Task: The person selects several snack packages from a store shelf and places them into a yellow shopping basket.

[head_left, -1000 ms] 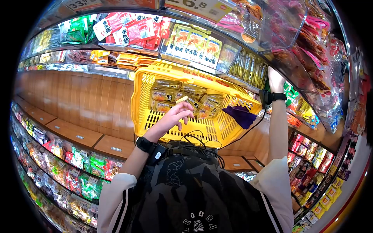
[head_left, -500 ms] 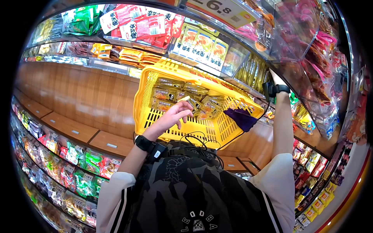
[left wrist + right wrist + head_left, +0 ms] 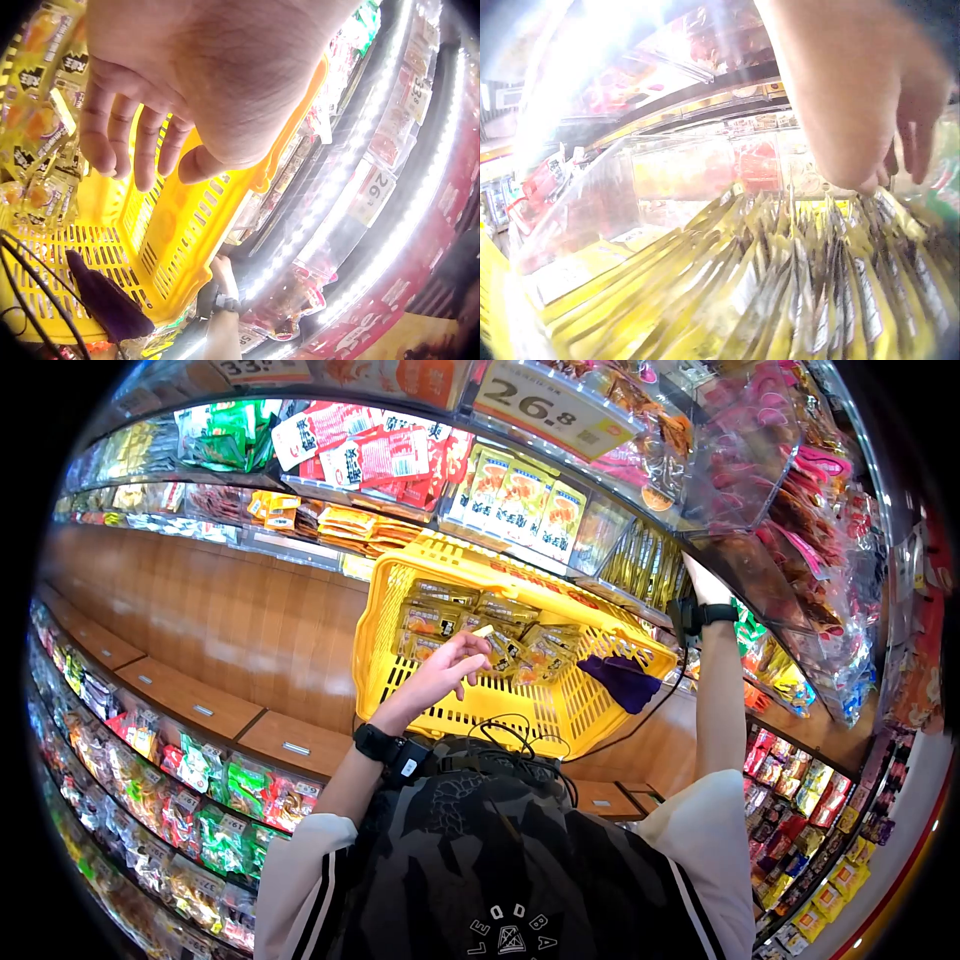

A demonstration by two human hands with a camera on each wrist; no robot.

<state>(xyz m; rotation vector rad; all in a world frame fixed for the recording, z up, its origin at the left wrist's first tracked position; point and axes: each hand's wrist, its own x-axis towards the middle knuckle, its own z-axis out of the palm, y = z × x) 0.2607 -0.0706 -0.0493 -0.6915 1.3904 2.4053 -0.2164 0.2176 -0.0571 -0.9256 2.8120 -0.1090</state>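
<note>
Nearest, the left hand point(image 3: 448, 668) hangs loose over the yellow plastic shopping basket point(image 3: 385, 660), gripping nothing, just above the yellow snack packets point(image 3: 520, 645) piled inside. A purple cloth point(image 3: 622, 678) lies at its right end. Farther right, the right hand point(image 3: 704, 586) is in a clear shelf bin point(image 3: 577, 217), fingertips point(image 3: 870, 180) on upright yellow sachets point(image 3: 780, 292). Can't tell if it's pinching one.

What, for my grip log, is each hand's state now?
Left hand: open, loosely curled over the basket, holding nothing.
Right hand: fingertips among shelf packets; grip cannot be told.

Packets point(image 3: 440, 622) in basket point(image 3: 400, 650) — cloth point(image 3: 622, 680) at its right.
</note>
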